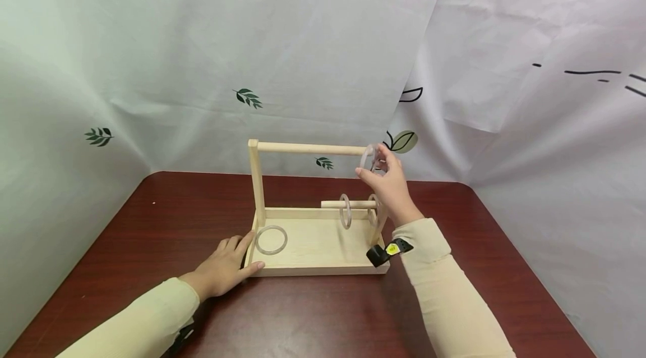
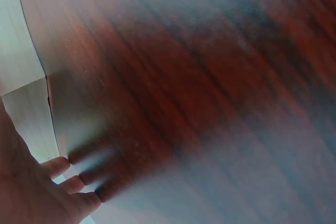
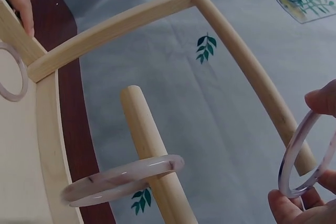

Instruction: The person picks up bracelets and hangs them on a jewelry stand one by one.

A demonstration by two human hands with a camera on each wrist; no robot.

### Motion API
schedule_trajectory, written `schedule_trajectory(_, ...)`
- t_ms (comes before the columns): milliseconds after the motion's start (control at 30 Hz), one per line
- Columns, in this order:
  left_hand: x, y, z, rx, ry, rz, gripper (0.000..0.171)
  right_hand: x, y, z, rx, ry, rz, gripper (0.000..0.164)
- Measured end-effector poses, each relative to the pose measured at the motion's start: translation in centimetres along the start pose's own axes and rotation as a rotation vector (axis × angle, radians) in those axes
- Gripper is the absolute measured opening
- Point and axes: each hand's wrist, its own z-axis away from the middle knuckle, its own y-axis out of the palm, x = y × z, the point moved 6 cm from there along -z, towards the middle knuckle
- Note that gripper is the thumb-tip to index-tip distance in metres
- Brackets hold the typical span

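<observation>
Pinching a clear ring [image 3: 287, 165] between thumb and fingers, the right hand [image 1: 387, 181] is right of centre in the head view, up at the free end of the upper bar [image 1: 313, 148]! From the right wrist camera, that ring sits at the right edge of the frame, with the bar's tip showing within its opening; whether the tip passes through, I can't tell.

Over to the left hand [image 1: 224, 265], lower left of centre: fingers stretched out, thumb spread wide from them, resting on the left end of the wooden tray [image 1: 313, 246], thumb on the front rim. The left wrist view catches only fingers in its lower left corner, with the glossy, reddish surface [image 1: 303, 313] filling most of the rest.

And look at the lower bar [image 1: 330, 204], right of centre: a second ring [image 3: 121, 174] hangs around it partway along, and a third ring [image 1: 370, 215] hangs farther right, near the right post [image 1: 377, 232]. Down in the tray's left part, a fourth ring [image 1: 272, 228] lies flat, close to the left post [image 1: 256, 184], which carries the upper bar. Behind it all, pale cloth [image 1: 313, 38] with leaf prints fills the top!
</observation>
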Motion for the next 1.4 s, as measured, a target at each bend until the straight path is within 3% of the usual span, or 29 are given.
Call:
schedule_trajectory(300,-0.1,-0.2,0.0,0.008,-0.005,-0.008,0.082,-0.6,0.6,-0.8,0.049,0.064,-0.067,0.075)
schedule_trajectory(800,0.2,0.3,0.1,-0.016,0.011,-0.003,0.083,-0.9,2.3,-1.8,0.069,0.128,-0.418,0.068)
schedule_trajectory(900,0.0,0.0,0.1,-0.002,0.004,0.002,0.083,-1.0,2.6,-2.0,0.064,0.135,-0.500,0.056)
schedule_trajectory(1033,-0.4,-0.4,0.2,0.010,-0.010,0.008,0.083,-1.0,3.0,-2.1,0.061,0.143,-0.563,0.028)
schedule_trajectory(1133,-0.4,-0.5,0.2,0.014,-0.017,0.006,0.082,-1.1,3.4,-2.2,0.064,0.160,-0.600,0.019)
schedule_trajectory(1400,-0.3,-0.3,0.2,0.033,-0.028,-0.002,0.083,-1.2,4.7,-2.3,0.085,0.196,-0.682,0.029)
